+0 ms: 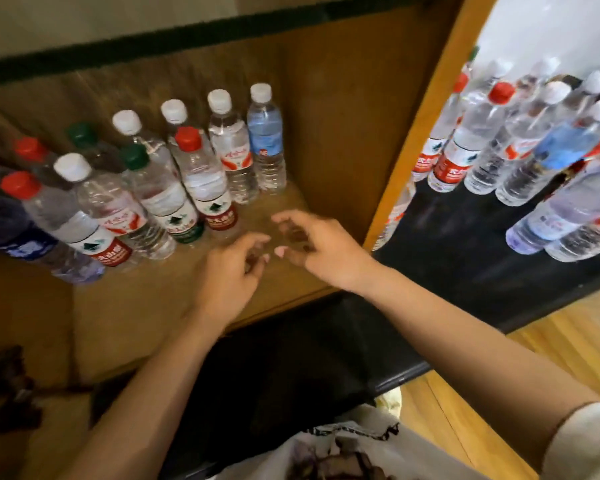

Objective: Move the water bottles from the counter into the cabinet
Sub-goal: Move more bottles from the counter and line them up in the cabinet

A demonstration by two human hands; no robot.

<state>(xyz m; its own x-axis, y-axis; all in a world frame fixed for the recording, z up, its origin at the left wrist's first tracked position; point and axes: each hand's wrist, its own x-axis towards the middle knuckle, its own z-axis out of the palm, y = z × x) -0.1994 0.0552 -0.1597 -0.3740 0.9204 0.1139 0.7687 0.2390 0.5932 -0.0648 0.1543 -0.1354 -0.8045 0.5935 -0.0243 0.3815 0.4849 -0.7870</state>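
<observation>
Nearest the camera, a pale printed garment (343, 452) and a white sleeve (589, 441) were cut off by the lower edge. Both bare forearms reached forward over a dark surface (291, 358) to the wooden cabinet shelf (146, 323). The left hand (229, 271) and right hand (323, 247) hovered just above the shelf, fingers loosely curled and parted, fingertips near each other, holding nothing; motion blur softened their outlines. Beyond them, water bottles (201, 181) stood upright on the shelf in two rough rows with red, white and green caps, the leftmost ones, including a dark blue bottle (11, 223), partly cut off by the frame edge. A blurred dark shape (7, 386) at lower left could not be identified. To the right, past the cabinet side panel (426, 109), further bottles (520, 133) stood on what appeared to be the black counter (465, 244), their labels too smeared to read.
</observation>
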